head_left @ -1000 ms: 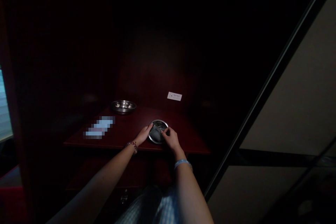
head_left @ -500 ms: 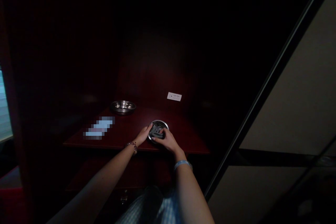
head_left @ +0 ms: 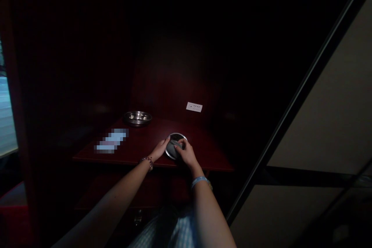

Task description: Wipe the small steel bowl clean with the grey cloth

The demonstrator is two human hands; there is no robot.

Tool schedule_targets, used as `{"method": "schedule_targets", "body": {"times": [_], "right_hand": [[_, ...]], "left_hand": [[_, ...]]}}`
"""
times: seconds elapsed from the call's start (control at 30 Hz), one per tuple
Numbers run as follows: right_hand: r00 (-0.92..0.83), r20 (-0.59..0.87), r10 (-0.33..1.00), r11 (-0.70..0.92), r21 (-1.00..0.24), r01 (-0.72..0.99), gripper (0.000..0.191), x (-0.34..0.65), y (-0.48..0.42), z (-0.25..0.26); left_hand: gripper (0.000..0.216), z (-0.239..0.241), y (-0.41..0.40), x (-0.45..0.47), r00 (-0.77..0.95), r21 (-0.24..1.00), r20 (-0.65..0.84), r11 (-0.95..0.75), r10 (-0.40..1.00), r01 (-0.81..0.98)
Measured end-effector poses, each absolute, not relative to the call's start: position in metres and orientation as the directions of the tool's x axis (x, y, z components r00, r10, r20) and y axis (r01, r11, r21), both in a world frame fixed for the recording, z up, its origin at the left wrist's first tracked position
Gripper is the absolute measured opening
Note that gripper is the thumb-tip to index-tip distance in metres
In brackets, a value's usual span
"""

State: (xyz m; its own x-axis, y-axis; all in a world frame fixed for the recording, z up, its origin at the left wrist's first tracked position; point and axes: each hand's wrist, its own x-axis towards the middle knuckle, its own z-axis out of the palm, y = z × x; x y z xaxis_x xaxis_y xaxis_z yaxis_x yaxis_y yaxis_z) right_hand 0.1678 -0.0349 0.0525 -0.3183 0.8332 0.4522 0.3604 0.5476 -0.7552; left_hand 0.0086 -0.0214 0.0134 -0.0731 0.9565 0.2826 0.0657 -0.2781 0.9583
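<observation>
A small round metal dish point(head_left: 176, 138) sits near the front edge of a dark red wooden table point(head_left: 139, 145). My left hand point(head_left: 160, 150) rests against the dish's left rim, fingers curled on it. My right hand point(head_left: 185, 153) lies over the dish and presses a dark grey cloth point(head_left: 177, 145) into it with closed fingers. The room is very dim, so the cloth's shape is hard to make out.
A second metal dish point(head_left: 137, 117) stands at the table's back left. A pale flat item point(head_left: 111, 141) lies on the left of the table. A white socket plate point(head_left: 194, 107) is on the dark wall behind. A slanted panel edge point(head_left: 290, 124) runs on the right.
My right hand has shifted the cloth round inside the dish, from its right side toward the middle. The left hand has stayed on the rim.
</observation>
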Motion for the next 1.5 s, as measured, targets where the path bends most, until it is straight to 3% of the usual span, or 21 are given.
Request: {"method": "schedule_targets", "body": {"times": [0.17, 0.3, 0.8, 1.07, 1.2, 1.37, 1.5], "right_hand": [[-0.277, 0.435, 0.857, 0.512, -0.784, 0.350, 0.025, 0.173, -0.030, 0.046], [-0.287, 0.457, 0.842, 0.539, -0.730, 0.421, 0.018, 0.172, -0.030, 0.045], [-0.334, 0.354, 0.873, 0.469, -0.424, 0.775, 0.024, 0.155, -0.047, 0.057], [-0.217, 0.422, 0.880, 0.326, -0.206, 0.923, 0.030, 0.143, -0.053, 0.056], [-0.186, 0.440, 0.879, 0.298, -0.201, 0.933, 0.033, 0.135, -0.053, 0.055], [-0.255, 0.362, 0.897, 0.344, -0.206, 0.916, 0.042, 0.130, -0.055, 0.059], [-0.217, 0.300, 0.929, 0.281, -0.188, 0.941, 0.038, 0.128, -0.061, 0.065]], "left_hand": [[0.068, 0.013, -0.021, 0.008, -0.083, 0.954, 0.290, -0.280, 0.954, 0.109], [0.069, 0.010, -0.019, 0.006, -0.083, 0.955, 0.286, -0.277, 0.955, 0.109], [0.064, 0.011, -0.018, 0.008, -0.085, 0.953, 0.296, -0.288, 0.951, 0.096], [0.062, 0.013, -0.019, 0.008, -0.082, 0.953, 0.295, -0.287, 0.952, 0.101], [0.061, 0.010, -0.017, 0.008, -0.081, 0.953, 0.293, -0.285, 0.953, 0.101], [0.060, 0.008, -0.016, 0.007, -0.114, 0.950, 0.303, -0.290, 0.946, 0.118], [0.063, 0.010, -0.017, 0.007, -0.124, 0.947, 0.295, -0.273, 0.947, 0.167]]}}
